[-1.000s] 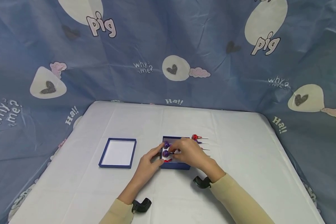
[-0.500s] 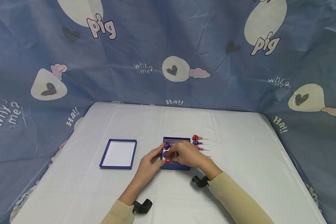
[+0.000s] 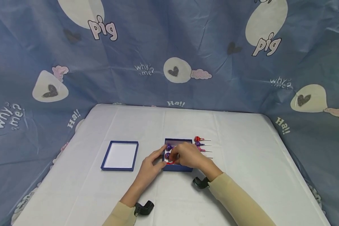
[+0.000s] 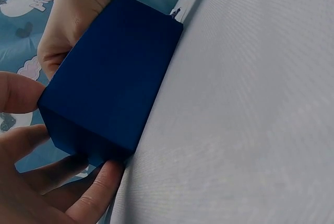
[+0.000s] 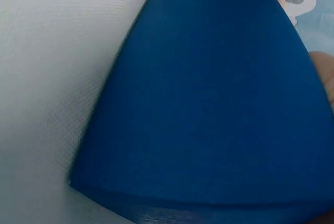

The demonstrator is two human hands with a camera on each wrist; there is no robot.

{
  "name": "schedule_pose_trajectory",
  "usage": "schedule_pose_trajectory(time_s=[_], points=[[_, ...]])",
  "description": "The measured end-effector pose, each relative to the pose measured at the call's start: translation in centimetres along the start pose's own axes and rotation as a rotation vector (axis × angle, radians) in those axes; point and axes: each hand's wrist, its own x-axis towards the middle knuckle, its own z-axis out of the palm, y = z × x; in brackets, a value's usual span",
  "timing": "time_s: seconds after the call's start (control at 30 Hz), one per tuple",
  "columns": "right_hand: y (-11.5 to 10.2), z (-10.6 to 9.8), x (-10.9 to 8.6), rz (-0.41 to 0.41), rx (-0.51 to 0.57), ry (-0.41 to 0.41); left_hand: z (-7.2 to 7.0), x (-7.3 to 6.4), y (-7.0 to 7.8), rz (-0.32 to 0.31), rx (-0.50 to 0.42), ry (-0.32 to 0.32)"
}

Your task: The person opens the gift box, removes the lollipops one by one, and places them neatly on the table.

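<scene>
A blue box (image 3: 177, 168) stands uncovered in the middle of the white table. My left hand (image 3: 149, 169) holds its left side, thumb toward the near corner and forefinger toward the far one. In the left wrist view, the fingers (image 4: 99, 190) lie against the box's wall. My right hand (image 3: 187, 154) reaches into the box with curled fingers, pinching at a purple lollipop (image 3: 167, 156); its stick is hidden. Behind it lies another purple lollipop (image 3: 169, 147), and something red (image 3: 169, 163) shows near the front wall. The right hand covers much of the box's inside.
Right of the box lie a red lollipop (image 3: 197, 138), a purple lollipop (image 3: 198, 144) and a pink lollipop (image 3: 201, 150), sticks pointing right. One more stick (image 3: 209, 157) pokes out beside the right hand. A blue-rimmed lid (image 3: 103, 164) with white inside lies at left.
My right hand has shifted slightly left and down inside the box, its fingers closing in on the nearer purple lollipop. More of the lollipops at right shows. My left hand has stayed on the box.
</scene>
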Motion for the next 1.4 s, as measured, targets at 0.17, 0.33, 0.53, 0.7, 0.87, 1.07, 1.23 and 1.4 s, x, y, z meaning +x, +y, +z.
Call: schedule_pose_trajectory(time_s=[0.17, 0.33, 0.53, 0.7, 0.87, 1.07, 1.23, 1.4], points=[[-0.1, 0.1, 0.0, 0.007, -0.021, -0.001, 0.1, -0.1, -0.1, 0.005, -0.004, 0.006], [-0.1, 0.2, 0.0, 0.012, -0.031, -0.001, 0.1, 0.0, -0.3, 0.015, -0.002, 0.003], [0.1, 0.3, 0.3, -0.001, -0.076, -0.012, 0.2, 0.0, -0.4, 0.024, -0.026, 0.006], [0.1, 0.1, 0.4, -0.020, -0.059, -0.030, 0.0, -0.4, 1.1, 0.014, -0.024, 0.010], [0.1, -0.1, 0.2, -0.030, -0.039, -0.028, -0.3, -1.2, 3.6, 0.023, -0.009, 0.007], [-0.2, -0.4, -0.1, -0.035, -0.051, -0.005, 0.4, -0.2, 0.3, 0.031, -0.003, 0.029], [-0.7, -1.0, -0.8, -0.039, -0.110, 0.042, 0.4, 0.0, -0.4, 0.046, 0.000, 0.016], [-1.2, -1.6, -1.4, -0.028, -0.149, 0.106, 0.4, -0.1, -0.4, 0.038, 0.027, 0.019]])
